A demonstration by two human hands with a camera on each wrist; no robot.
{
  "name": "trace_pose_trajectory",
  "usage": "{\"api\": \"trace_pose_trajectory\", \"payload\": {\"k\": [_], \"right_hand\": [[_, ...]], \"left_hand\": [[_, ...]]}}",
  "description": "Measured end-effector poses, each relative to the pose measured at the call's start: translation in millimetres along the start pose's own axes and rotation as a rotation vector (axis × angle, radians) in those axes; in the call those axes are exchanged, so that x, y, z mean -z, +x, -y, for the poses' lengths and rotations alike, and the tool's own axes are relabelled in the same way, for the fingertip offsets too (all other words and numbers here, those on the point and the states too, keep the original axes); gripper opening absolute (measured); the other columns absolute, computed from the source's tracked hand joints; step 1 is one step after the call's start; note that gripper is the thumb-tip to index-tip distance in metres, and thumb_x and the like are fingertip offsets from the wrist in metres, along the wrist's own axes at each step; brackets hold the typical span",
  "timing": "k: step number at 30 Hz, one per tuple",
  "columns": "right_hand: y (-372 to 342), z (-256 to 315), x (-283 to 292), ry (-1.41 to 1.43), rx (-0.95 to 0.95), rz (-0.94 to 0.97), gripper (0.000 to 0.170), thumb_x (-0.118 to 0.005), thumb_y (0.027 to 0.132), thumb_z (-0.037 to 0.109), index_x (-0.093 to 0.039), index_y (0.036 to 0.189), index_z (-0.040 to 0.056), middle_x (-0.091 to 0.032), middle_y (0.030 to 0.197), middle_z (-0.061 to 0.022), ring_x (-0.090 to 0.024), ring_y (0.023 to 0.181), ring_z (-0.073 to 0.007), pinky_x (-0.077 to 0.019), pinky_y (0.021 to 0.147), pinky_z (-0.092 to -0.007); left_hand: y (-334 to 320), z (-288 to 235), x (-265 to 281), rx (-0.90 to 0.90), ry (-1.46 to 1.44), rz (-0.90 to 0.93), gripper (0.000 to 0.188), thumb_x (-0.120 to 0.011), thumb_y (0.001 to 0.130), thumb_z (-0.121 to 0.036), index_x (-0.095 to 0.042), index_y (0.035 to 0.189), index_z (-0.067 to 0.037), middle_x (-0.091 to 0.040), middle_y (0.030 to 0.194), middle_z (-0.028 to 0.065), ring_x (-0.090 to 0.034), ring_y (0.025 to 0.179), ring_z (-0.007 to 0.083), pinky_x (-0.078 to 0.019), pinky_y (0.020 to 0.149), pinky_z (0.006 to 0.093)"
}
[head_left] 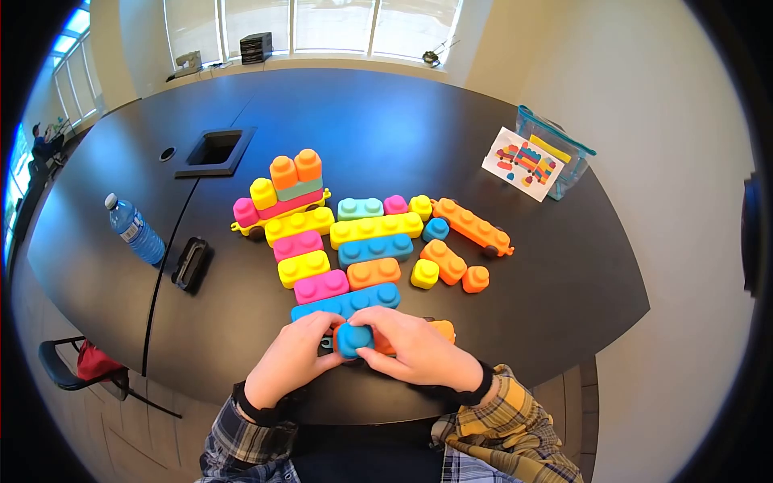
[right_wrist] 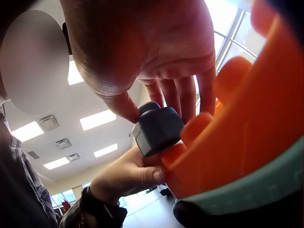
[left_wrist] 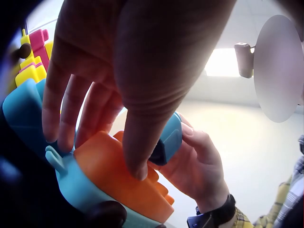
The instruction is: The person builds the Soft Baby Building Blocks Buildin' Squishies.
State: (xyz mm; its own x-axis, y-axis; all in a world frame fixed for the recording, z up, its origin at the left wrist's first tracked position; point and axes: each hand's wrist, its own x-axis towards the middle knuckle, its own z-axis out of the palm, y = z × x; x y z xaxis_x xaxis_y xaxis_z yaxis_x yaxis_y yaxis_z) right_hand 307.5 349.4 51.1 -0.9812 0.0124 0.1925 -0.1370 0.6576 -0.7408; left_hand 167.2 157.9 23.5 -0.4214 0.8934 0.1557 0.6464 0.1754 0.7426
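Right hand [head_left: 420, 348]: thumb and fingers are pinching the small blue block [head_left: 354, 341].
Left hand [head_left: 290, 361]: thumb and fingers are gripping the orange block [left_wrist: 118, 171].
Blue block: is tilting above the orange studs [right_wrist: 197, 127] (contact, from here, I cannot tell).
Teal wheeled base [left_wrist: 78, 183]: is sitting beneath the orange block.
Seating advice: levelling, centring over one stud, then pressing straight down while bracing appears best.

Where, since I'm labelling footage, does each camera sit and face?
On the head: facing forward and down at the table; left grip, right grip, plaid sleeves show.
On the left wrist: facing the orange block, angled upward; left grip close, right grip beyond.
On the right wrist: facing the blue block and ceiling; right grip close, left grip beyond.
Wrist views share both blocks.
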Motion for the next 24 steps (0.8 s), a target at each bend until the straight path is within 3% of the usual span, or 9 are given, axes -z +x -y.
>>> {"api": "trace_pose_trajectory", "payload": {"k": [11, 24], "right_hand": [[1.4, -14.0, -21.8, 0.000, 0.149, -0.088, 0.044, -0.077, 0.094, 0.015, -0.057, 0.132, 0.0067, -0.065, 0.128, -0.0142, -0.064, 0.118, -0.0364, -0.0528, 0.101, -0.0438], [3.0, -14.3, -26.1, -0.081, 0.102, -0.105, 0.042, -0.077, 0.095, 0.022, -0.059, 0.130, 0.0068, -0.068, 0.116, -0.0176, -0.067, 0.107, -0.0391, -0.0540, 0.093, -0.0457]], "left_hand": [[-5.6, 2.7, 1.8, 0.036, -0.095, -0.001, 0.051, -0.090, 0.079, -0.015, -0.064, 0.121, -0.003, -0.071, 0.109, 0.0157, -0.073, 0.100, 0.0329, -0.0596, 0.087, 0.0413], [-4.8, 7.7, 1.0, 0.037, -0.145, -0.013, 0.050, -0.090, 0.081, -0.019, -0.065, 0.122, -0.003, -0.070, 0.104, 0.0161, -0.072, 0.095, 0.0328, -0.0585, 0.084, 0.0405]]}}
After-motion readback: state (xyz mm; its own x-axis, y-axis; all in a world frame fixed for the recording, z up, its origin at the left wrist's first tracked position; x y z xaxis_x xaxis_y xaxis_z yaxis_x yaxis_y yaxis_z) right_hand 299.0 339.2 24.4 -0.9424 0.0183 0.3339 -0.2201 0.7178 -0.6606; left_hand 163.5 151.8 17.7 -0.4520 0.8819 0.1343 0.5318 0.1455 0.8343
